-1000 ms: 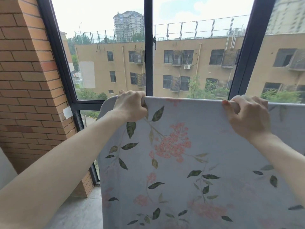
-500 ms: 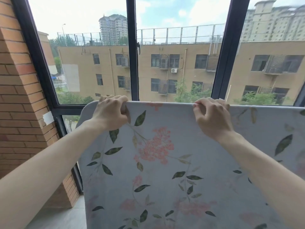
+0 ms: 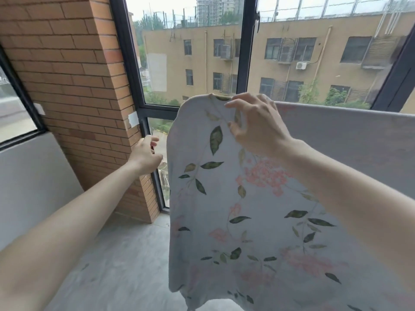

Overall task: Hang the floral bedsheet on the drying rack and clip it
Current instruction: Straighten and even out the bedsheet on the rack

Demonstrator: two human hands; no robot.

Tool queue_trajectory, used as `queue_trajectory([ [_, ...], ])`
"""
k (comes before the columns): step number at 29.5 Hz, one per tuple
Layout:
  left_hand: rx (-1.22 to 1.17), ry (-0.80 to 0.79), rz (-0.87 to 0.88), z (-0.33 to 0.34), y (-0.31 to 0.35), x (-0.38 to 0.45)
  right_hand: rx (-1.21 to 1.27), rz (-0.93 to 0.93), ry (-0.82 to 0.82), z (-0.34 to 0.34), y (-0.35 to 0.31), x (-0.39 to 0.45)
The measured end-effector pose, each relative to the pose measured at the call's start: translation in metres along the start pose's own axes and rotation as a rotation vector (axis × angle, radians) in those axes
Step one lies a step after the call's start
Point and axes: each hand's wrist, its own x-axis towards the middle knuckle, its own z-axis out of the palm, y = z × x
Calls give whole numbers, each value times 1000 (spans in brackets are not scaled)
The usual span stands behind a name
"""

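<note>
Nearest the camera: two bare forearms reach forward from the lower corners of the frame. Between and below them, grey concrete floor [image 3: 125, 261].

Floral bedsheet [image 3: 224, 221]: pale grey-blue cloth printed with pink blossom clusters and dark green leaves. It hangs draped over a horizontal support that the cloth hides entirely; the rack itself cannot be seen. The near face falls toward the floor, lower edge loose and slightly curled at bottom left. The top fold runs right from the rounded left corner to the frame edge, level with the lower part of the window.

Right hand [image 3: 258, 126]: at the sheet's top left corner, fingers spread and curved, fingertips pressing into the cloth just under the fold and bunching it a little. Touching the fabric; whether it actually pinches it, cannot tell.

Left hand [image 3: 146, 156]: off the sheet, just left of its hanging edge, fingers curled inward. Something small and dark-reddish seems to sit between the fingertips, too small to identify.

Behind the left hand: brick pillar [image 3: 74, 86] with a white tag at its corner, beside a black window frame [image 3: 132, 75].

Farthest: through the glass, a tan multi-storey building [image 3: 292, 59], green shrubs, high-rises against a pale sky.
</note>
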Motion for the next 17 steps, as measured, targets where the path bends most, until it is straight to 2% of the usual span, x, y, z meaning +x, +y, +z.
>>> queue_trajectory([
  [2, 35, -83, -7, 3, -12, 2, -19, 10, -2, 11, -6, 9],
  [7, -51, -12, -40, 14, -22, 13, -158, 125, -29, 33, -10, 27],
  [14, -3, -149, -25, 19, -18, 35, -321, 133, -45, 46, -4, 27],
  [17, 69, -45, 28, 10, -11, 39, -336, 121, -45, 45, -3, 27],
])
